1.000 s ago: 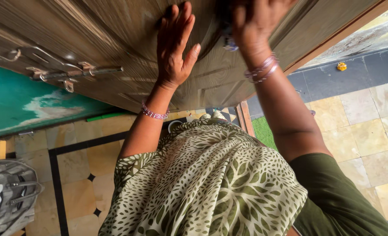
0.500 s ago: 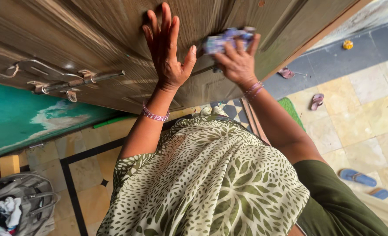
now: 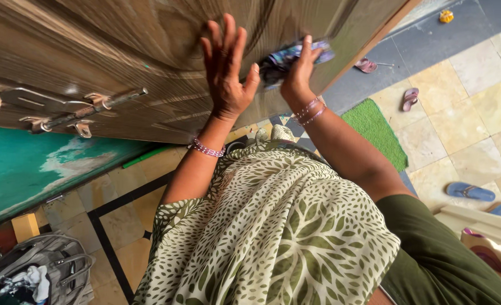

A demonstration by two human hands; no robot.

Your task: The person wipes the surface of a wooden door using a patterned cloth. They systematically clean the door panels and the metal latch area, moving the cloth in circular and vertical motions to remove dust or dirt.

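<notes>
A brown grained wooden door (image 3: 149, 51) fills the upper frame above tan floor tiles (image 3: 476, 113). The left hand (image 3: 226, 73) presses flat and open; the right hand (image 3: 297, 73) clutches a crumpled blue-purple cloth (image 3: 287, 56) against it, upper centre.

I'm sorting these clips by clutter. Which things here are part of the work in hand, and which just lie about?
In use:
left hand, flat on the wooden door
right hand, pressing a blue patterned cloth to the door

Lying about:
green mat
blue sandals
pink sandals
grey bag
door bolt
</notes>
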